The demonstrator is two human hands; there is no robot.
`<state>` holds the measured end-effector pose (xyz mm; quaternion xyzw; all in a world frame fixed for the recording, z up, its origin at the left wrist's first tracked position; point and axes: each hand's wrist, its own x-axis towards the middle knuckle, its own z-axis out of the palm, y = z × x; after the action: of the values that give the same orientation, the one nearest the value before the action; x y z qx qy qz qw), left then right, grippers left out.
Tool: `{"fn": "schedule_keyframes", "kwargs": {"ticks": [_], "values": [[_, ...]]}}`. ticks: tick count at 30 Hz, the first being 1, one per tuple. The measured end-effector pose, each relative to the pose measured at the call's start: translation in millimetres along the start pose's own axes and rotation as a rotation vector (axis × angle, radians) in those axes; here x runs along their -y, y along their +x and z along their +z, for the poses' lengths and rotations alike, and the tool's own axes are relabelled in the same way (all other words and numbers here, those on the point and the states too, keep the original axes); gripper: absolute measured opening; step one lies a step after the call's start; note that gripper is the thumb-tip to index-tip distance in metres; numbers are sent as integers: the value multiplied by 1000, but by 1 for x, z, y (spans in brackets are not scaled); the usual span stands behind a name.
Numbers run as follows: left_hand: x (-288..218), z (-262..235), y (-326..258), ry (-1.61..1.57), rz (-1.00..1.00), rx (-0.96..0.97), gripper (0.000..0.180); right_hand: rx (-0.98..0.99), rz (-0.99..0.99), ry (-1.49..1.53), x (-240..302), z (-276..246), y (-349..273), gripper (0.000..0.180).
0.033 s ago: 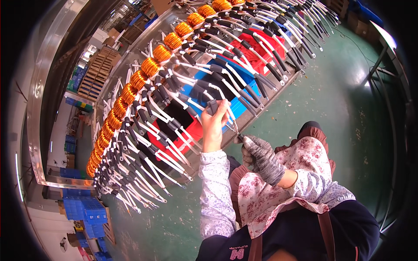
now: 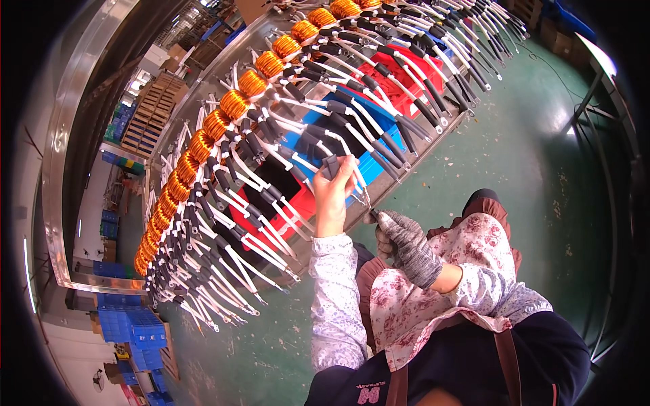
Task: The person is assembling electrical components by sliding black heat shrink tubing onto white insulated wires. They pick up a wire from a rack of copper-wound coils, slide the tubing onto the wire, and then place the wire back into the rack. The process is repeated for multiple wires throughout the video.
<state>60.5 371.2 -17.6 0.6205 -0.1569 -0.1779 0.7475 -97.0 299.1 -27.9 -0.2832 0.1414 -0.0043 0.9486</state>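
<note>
Bare and raised near the table edge, my left hand (image 2: 332, 199) pinches a black sleeve (image 2: 330, 166) on a white wire lead (image 2: 337, 139). My right hand (image 2: 409, 247), in a grey knitted glove, is closed around a small tool with a dark grip and thin metal tips (image 2: 366, 200). Those tips meet the lead's end just right of my left fingers; exactly how they touch is too small to tell. The leads run from a row of copper-wound coils (image 2: 234, 104), and many end in metal ring lugs (image 2: 406, 165).
A metal-edged table (image 2: 386, 193) carries the coils, their leads hanging over its near side. Among them sit a blue bin (image 2: 369, 169) and red bins (image 2: 413, 68). Wooden pallets (image 2: 152, 111) and blue crates (image 2: 132, 325) stand on the left, a metal frame (image 2: 596, 108) on the right.
</note>
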Motion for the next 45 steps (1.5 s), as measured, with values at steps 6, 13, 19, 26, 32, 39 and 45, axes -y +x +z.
{"fn": "schedule_keyframes", "kwargs": {"ticks": [6, 13, 19, 26, 32, 39, 45], "values": [[6, -6, 2, -12, 34, 51, 26, 22, 6, 42, -8, -7, 3, 26], [7, -4, 2, -3, 23, 29, 25, 17, -20, 39, -8, -2, 2, 29], [6, -6, 0, -31, 22, 25, 24, 154, 39, 171, -10, 3, 7, 31], [-2, -7, -16, 22, 23, 43, 19, -89, -355, -532, 6, -10, 27, 27], [-8, -14, -25, 11, 27, -1, 16, -157, -758, -1079, 0, -10, 40, 26], [-3, -16, -21, -9, -5, 9, 19, 342, 165, 8, 9, -34, 67, 36], [1, -16, -20, -40, -33, 18, 21, 128, -124, -428, 10, -17, 45, 33]]}}
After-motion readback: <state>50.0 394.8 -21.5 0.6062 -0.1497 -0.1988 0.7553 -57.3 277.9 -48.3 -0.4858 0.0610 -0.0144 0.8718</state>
